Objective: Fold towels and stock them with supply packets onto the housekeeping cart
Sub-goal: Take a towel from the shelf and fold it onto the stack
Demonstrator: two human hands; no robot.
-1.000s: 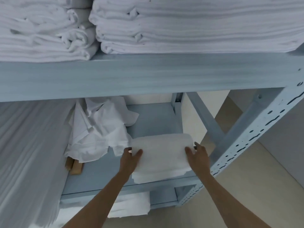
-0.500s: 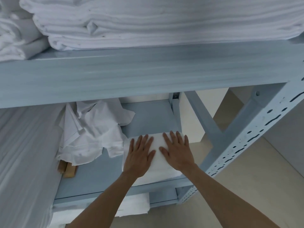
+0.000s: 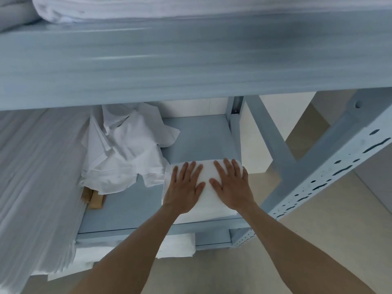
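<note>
Both hands lie flat, fingers straight, grasping nothing: the left hand (image 3: 184, 187) and right hand (image 3: 231, 185) press side by side on top of the folded towel (image 3: 206, 205). A second ago they held its two ends; now the grip is released and the palms smooth it down. The towel sits at the front right of the blue shelf (image 3: 118, 211), just beside a crumpled white cloth (image 3: 125, 149). This towel looks placed; another comes next.
</note>
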